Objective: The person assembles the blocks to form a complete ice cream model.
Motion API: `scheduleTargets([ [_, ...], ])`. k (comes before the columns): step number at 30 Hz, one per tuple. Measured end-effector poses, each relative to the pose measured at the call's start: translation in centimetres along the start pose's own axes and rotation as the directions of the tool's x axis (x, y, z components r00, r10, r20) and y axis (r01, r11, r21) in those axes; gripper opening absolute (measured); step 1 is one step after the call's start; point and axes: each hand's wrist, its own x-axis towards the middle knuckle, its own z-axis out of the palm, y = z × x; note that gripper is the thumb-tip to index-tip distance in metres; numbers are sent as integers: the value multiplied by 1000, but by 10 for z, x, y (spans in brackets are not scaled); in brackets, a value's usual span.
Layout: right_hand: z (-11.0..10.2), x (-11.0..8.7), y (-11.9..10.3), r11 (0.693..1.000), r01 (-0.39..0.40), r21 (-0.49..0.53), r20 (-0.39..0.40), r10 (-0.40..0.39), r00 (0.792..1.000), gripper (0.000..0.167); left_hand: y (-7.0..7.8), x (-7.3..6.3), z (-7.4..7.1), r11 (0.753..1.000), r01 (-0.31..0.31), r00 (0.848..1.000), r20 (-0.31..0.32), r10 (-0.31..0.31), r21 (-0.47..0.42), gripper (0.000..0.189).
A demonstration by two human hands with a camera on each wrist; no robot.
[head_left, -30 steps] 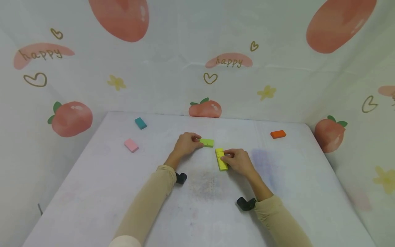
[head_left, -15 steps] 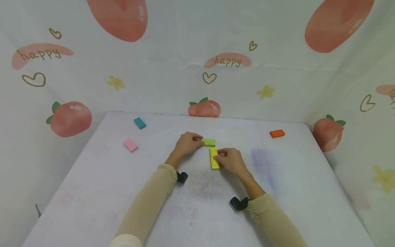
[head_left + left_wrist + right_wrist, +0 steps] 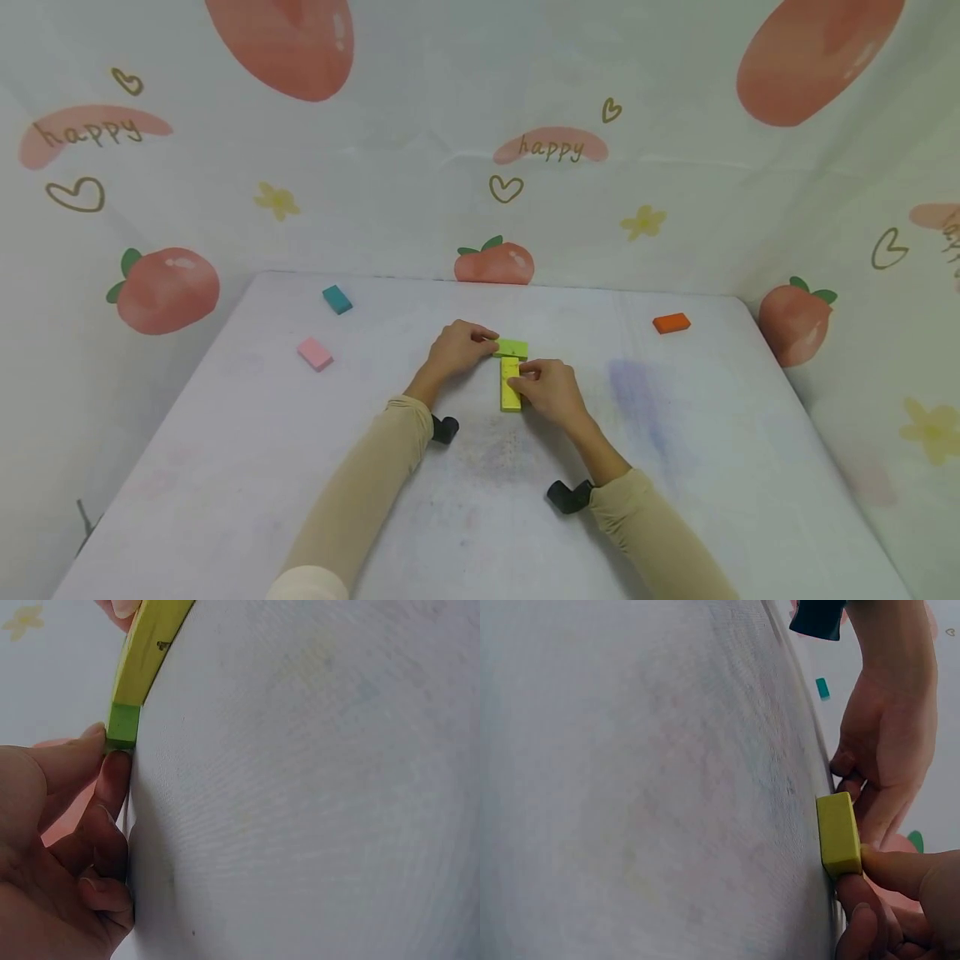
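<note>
Two hands pinch two blocks that form a T.
The right hand (image 3: pixel 553 390) pinches the yellow block (image 3: pixel 510 397) from its right side, thumb against fingers; the block's long axis runs away from the person, its far end appearing to touch the near side of the lime-green block (image 3: pixel 513 347), which lies crosswise. The left hand (image 3: pixel 459 348), nearer that one, pinches its left end. Well apart lie pink (image 3: pixel 315 354) and teal (image 3: pixel 337 299) blocks leftward, an orange block (image 3: pixel 671 323) rightward.

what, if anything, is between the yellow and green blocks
Nothing visible: the far end of the yellow block, in the right hand, appears to meet the green block, which the left hand holds.
</note>
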Motion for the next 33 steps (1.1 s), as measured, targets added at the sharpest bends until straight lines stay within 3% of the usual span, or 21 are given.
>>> scheduleTargets([
  [33,0,-4,-5,1000,-24,3,1,24,1000,39,-4,-4,2,998,-34,999,-15,34,-48,27],
])
